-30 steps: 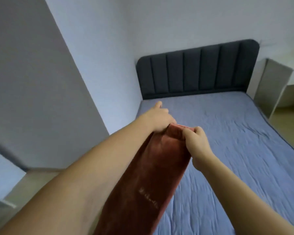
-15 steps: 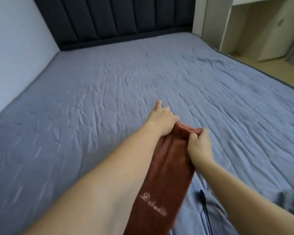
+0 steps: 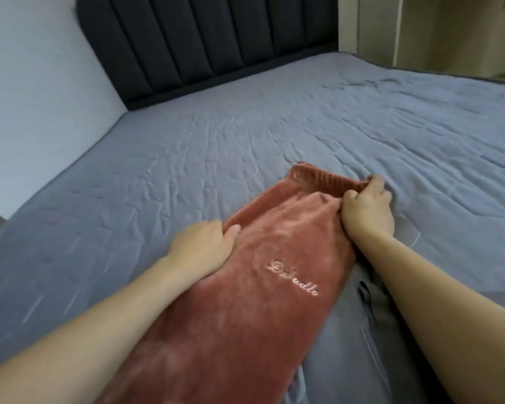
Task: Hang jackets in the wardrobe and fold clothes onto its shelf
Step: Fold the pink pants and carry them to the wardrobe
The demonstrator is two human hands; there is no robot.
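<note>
Garment (image 3: 245,301): rust-red velour, pale stitched script, laid lengthwise on the bed (image 3: 245,147).
Left hand (image 3: 200,247): grips the garment's left edge, thumb on top.
Right hand (image 3: 366,211): fingers curled, pinching the ribbed waistband's right corner.
Headboard (image 3: 204,39): dark, padded, behind.

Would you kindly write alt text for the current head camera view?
Two bare hands lay a rust-red velvety garment on a grey-blue bed: the right hand grips its ribbed waistband, the left hand holds its side edge.
</note>
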